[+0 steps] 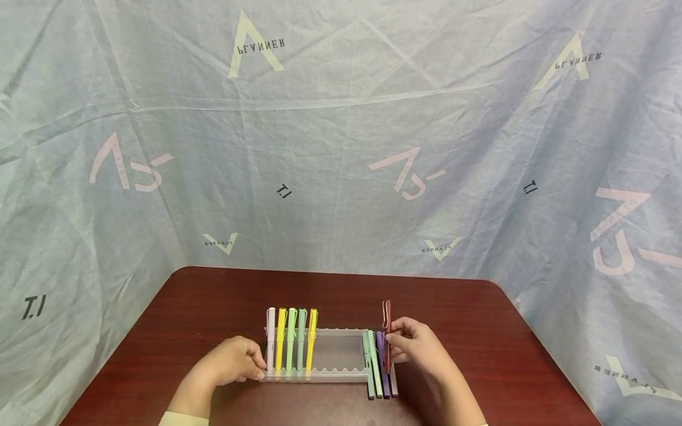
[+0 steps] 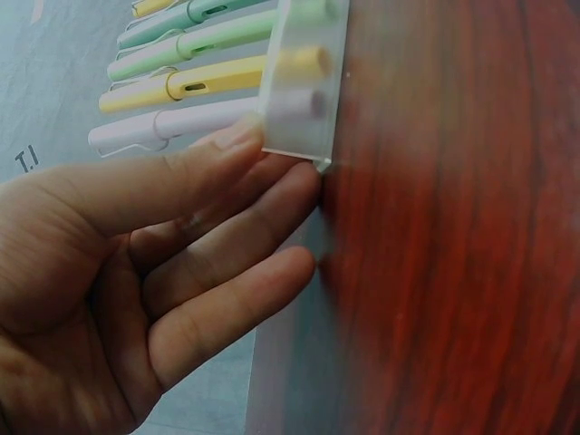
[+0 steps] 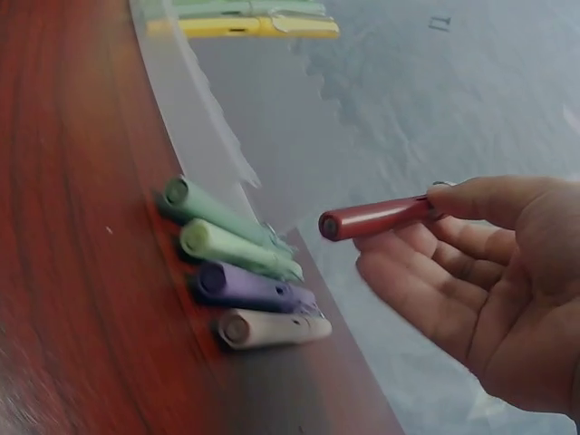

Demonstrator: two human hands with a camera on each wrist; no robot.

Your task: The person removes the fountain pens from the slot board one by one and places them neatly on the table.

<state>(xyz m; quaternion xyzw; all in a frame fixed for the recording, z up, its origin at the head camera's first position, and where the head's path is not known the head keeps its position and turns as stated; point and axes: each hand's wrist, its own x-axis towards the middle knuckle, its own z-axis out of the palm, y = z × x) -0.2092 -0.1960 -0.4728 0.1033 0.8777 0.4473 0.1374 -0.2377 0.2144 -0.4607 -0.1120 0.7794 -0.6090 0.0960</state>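
My right hand [image 1: 418, 346] pinches a dark red pen [image 1: 388, 340] between thumb and fingers. In the right wrist view the red pen [image 3: 376, 219] is held off the table, its barrel end pointing left. My left hand [image 1: 234, 360] grips the near left corner of a clear pen rack [image 1: 341, 376], thumb on its edge. In the rack's left slots stand a lilac pen [image 1: 270, 340], a yellow pen [image 1: 280, 340], a light green pen [image 1: 290, 340], a darker green pen [image 1: 301, 340] and another yellow pen [image 1: 312, 340].
Beside the rack's right end lie a sage green pen [image 3: 222, 216], a pale green pen [image 3: 237, 249], a purple pen [image 3: 254, 287] and a pinkish-beige pen [image 3: 272, 329]. The dark red-brown table [image 1: 213, 302] is enclosed by a pale printed cloth [image 1: 341, 148].
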